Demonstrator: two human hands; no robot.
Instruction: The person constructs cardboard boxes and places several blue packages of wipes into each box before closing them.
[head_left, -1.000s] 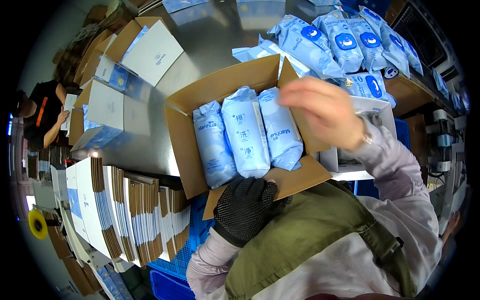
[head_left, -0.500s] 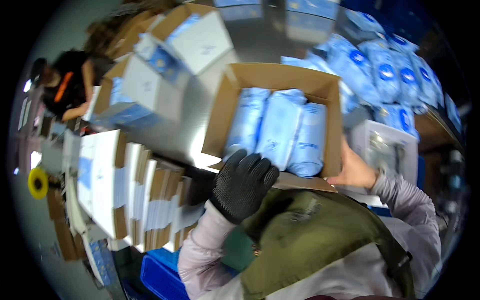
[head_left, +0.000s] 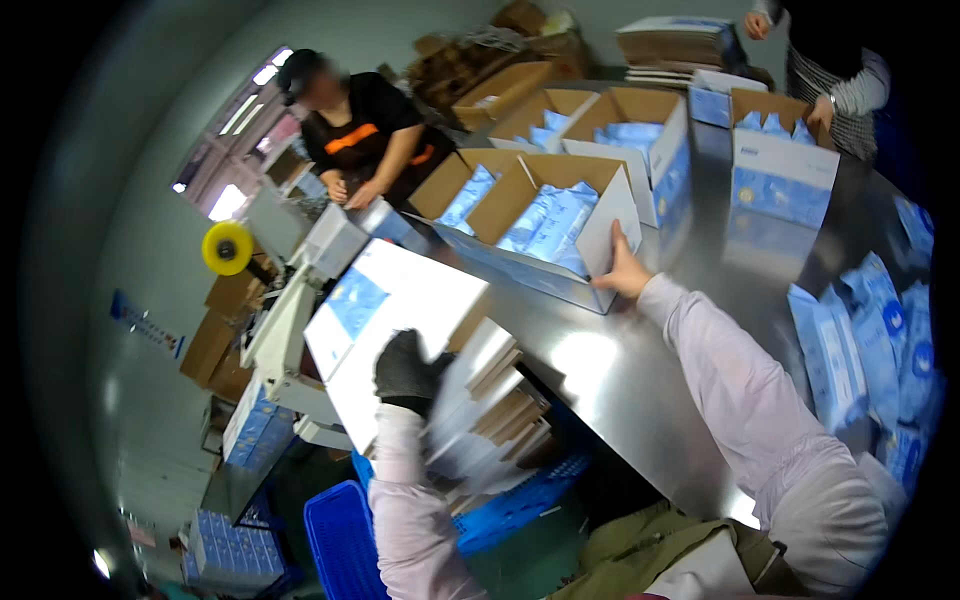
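My bare right hand (head_left: 626,268) presses against the near right end of an open carton (head_left: 535,275), its thumb and fingers spread along the outer wall. Several light blue soft packs (head_left: 550,225) lie in that carton. On my left hand (head_left: 408,368) is a dark knitted glove. Its fingers lie on the white face of a flattened carton (head_left: 375,315) and its thumb reaches over the edge, so the hand grips it. More flattened cartons (head_left: 500,410) stand on edge beside it, partly blurred.
Filled open cartons (head_left: 675,180) stand farther along the metal table (head_left: 640,370). Loose blue packs (head_left: 870,340) are heaped at right. One co-worker (head_left: 360,140) works at far left; another's hand (head_left: 823,112) touches a carton (head_left: 780,180). A blue basket (head_left: 340,540) sits below left.
The filled carton has gone from in front of me to the others at far left, with my right hand on it. My left hand has moved from its rim to the flattened cartons. The view has turned left.
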